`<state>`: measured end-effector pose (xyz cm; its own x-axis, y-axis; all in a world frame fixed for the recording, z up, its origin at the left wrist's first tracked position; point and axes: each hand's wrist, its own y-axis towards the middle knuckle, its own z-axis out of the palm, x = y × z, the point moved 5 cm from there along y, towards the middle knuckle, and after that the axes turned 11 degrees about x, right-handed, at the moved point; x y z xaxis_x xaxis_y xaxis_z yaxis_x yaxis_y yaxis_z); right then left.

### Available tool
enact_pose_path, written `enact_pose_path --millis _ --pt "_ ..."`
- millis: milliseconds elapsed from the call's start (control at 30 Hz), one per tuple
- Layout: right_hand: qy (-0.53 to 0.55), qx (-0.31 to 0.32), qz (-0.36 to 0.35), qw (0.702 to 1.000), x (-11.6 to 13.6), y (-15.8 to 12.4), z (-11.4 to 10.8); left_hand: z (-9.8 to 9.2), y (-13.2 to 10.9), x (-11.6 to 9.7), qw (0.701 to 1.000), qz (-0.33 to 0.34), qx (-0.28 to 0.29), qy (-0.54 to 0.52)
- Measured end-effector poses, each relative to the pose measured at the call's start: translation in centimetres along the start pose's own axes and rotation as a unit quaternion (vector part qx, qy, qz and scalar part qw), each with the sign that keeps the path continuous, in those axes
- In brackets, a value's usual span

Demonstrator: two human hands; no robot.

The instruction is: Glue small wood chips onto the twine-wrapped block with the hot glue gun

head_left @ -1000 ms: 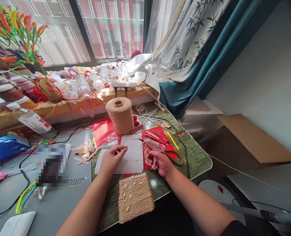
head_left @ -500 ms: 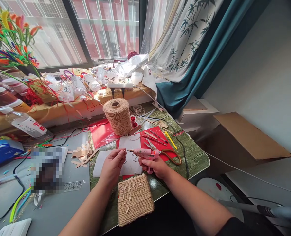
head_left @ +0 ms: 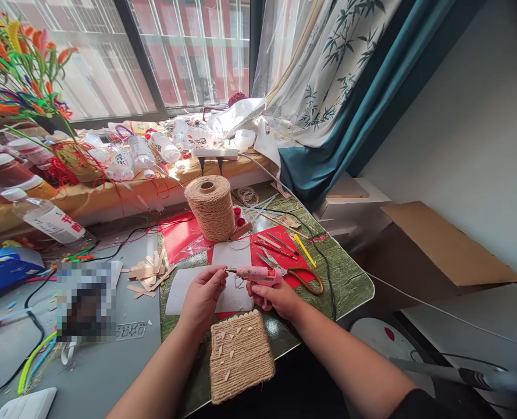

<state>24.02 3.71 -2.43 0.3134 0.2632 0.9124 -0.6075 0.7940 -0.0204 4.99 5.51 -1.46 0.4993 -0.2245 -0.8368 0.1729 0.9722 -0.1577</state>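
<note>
My right hand (head_left: pixel 276 299) grips a pink glue gun (head_left: pixel 255 274) whose nozzle points left. My left hand (head_left: pixel 204 295) is pinched on a tiny piece I cannot make out, held right at the nozzle tip. Both hands hover over a white sheet (head_left: pixel 232 279) lying on red paper (head_left: pixel 188 235). Just in front of them a square pad wrapped in jute twine (head_left: pixel 239 355), dotted with small pale chips, lies at the table's near edge. A big spool of jute twine (head_left: pixel 211 207) stands upright behind the sheet.
Scissors (head_left: pixel 289 272), a yellow pen (head_left: pixel 303 249) and sticks lie right of the glue gun. Wooden stick scraps (head_left: pixel 149 272) lie to the left. Plastic bottles (head_left: pixel 140 152) and a power strip (head_left: pixel 214 153) crowd the window ledge. A cardboard box (head_left: pixel 432 250) stands right of the table.
My right hand lifted the glue gun from the table and turned its nozzle left. My left hand rose from the white sheet and pinched a small piece at the tip.
</note>
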Motion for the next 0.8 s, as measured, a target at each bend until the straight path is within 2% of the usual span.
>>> enact_pose_path --millis 233,800 --pt "0.005 -0.004 -0.004 1.000 -0.35 0.00 -0.12 -0.05 0.00 0.03 1.000 -0.006 -0.003 0.012" --pt "-0.064 -0.017 0.019 0.998 -0.92 -0.09 -0.37 -0.26 -0.03 0.06 0.999 -0.007 -0.008 0.031"
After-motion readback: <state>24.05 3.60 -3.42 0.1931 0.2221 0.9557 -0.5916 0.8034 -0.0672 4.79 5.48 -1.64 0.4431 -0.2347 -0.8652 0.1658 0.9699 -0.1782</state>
